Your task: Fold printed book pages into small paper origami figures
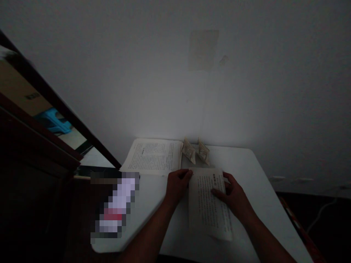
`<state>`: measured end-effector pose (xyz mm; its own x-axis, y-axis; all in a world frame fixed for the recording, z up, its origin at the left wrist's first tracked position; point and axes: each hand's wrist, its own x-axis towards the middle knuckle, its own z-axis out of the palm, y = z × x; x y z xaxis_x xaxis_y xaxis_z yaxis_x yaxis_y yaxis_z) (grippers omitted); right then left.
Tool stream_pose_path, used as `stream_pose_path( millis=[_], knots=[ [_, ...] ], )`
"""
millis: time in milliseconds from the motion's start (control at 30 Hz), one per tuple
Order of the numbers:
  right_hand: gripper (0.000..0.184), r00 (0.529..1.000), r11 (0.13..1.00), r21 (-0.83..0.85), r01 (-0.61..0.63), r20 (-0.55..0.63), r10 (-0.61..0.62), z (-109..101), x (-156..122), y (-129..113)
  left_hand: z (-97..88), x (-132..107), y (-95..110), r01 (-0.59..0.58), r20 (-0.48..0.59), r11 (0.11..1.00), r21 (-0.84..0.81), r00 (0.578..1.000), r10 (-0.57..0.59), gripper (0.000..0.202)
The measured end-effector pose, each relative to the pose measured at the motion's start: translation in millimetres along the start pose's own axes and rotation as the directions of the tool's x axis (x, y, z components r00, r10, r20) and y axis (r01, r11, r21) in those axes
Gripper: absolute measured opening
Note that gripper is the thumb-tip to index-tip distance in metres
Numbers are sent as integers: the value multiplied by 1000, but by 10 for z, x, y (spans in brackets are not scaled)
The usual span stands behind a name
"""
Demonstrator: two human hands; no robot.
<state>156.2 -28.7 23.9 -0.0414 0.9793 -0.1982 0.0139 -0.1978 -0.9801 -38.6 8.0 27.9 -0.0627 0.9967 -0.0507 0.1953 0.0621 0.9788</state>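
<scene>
A printed sheet of paper (207,204) is held up over the white table, its text facing me. My left hand (178,184) pinches the sheet's upper left corner between thumb and fingers. On the right edge, my right hand (230,191) grips it with the thumb across the front and the fingers behind, partly hidden. Just beyond the sheet stand two folded paper boats (188,150), side by side, made of printed paper. To their left lies a stack of printed pages (153,157), touching or very near the left boat.
The white table (263,204) has rounded corners and stands against a pale wall (153,73). A blurred-out, pixelated object (117,204) lies at its left edge. Further left, a dark-framed mirror (68,113) leans, showing a blue stool. A pale cable (320,213) runs at the right.
</scene>
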Motion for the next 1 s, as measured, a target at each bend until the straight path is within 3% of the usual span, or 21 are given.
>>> stream_pose_path(
  millis=[533,733,867,1000],
  knots=[
    [62,999,999,-34,-4,-32,3,-7,19,45,12,6,-49,10,16,999,-49,1000,-9,28],
    [63,999,1000,8,-8,-33,8,-5,22,45,-59,-61,-134,139,100,978,-154,987,-124,36],
    [64,999,1000,18,-11,-48,12,-13,24,52,-125,-114,-183,138,178,976,-170,978,-107,35],
    [65,999,999,37,-15,-36,17,-20,28,67,-139,-127,-183,138,189,971,-197,977,-100,34]
  ],
)
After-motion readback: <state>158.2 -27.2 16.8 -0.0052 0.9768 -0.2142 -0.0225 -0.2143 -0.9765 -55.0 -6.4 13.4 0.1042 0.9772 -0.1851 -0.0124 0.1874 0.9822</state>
